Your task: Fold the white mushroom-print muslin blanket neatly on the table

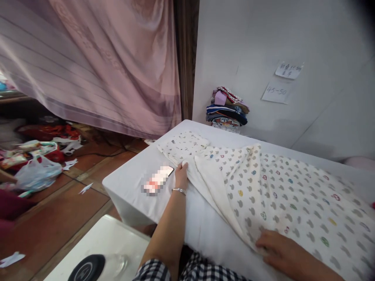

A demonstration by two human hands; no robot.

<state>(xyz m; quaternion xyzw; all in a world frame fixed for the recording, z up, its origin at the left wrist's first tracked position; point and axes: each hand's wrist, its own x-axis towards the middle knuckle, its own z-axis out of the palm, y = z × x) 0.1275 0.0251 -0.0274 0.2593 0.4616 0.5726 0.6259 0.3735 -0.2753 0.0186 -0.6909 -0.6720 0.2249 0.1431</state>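
Now, beside the phone [158,180], the left hand [181,174] pinches printed cloth [265,191]; the right hand [277,248], farther off, grips its edge.

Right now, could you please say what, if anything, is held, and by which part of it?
The white fabric with grey printed shapes: the left hand appears to pinch it at its left end, the right hand at its near edge.

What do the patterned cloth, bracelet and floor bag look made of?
The patterned cloth seems soft, matte fabric, perhaps cotton: it drapes in folds. The bracelet is likely polished metal, by its silvery shine. The bag looks like glossy plastic: translucent and crinkled.
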